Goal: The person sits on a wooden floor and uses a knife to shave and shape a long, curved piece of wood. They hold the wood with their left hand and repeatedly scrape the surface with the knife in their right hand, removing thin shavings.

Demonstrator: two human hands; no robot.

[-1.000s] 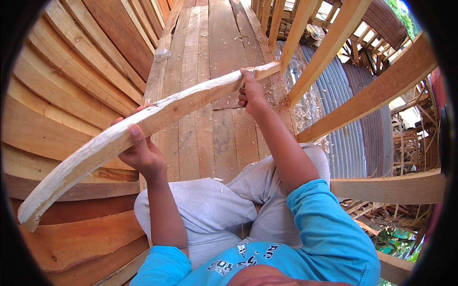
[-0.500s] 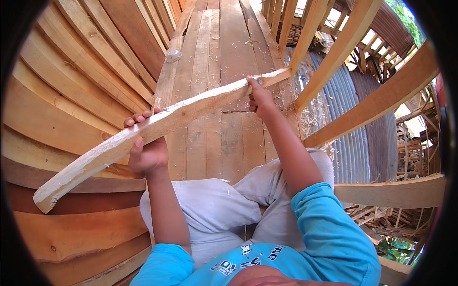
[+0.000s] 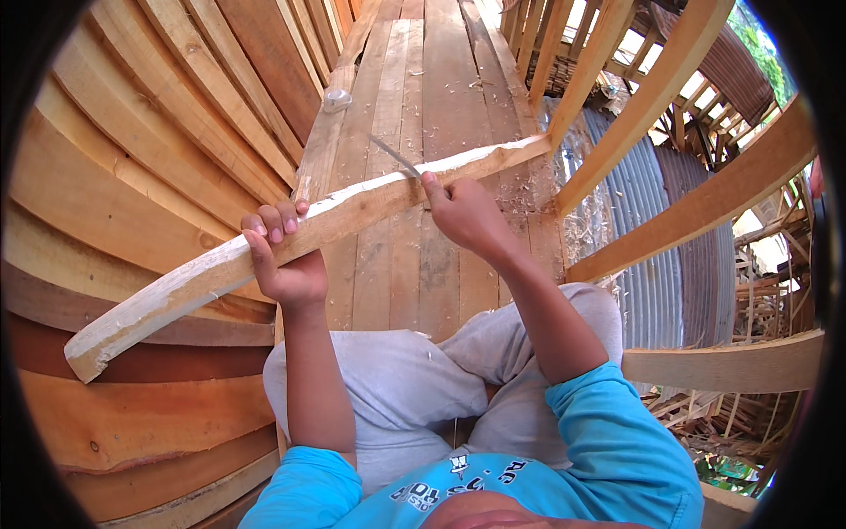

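Note:
A long, slightly curved piece of wood (image 3: 352,212) lies aslant in front of me, its near end at the left and its far end by the upright slats at the right. Its upper side is pale and freshly shaved, with rough edges. My left hand (image 3: 289,264) is closed around it left of the middle, fingers over the top. In my right hand (image 3: 467,213) is a knife, its thin blade (image 3: 393,154) crossing the pale upper side and pointing away to the far left. The knife's handle is hidden in my fist.
Plank flooring (image 3: 441,97) strewn with wood shavings stretches ahead. A wooden board wall (image 3: 132,176) rises at the left, with a small clear object (image 3: 337,100) near its foot. Spaced wooden slats (image 3: 634,115) line the right, with corrugated metal sheets (image 3: 648,238) beyond them.
My right hand has moved left along the wood, and the knife blade now shows over it. My left hand's fingers have come together more closely over the wood.

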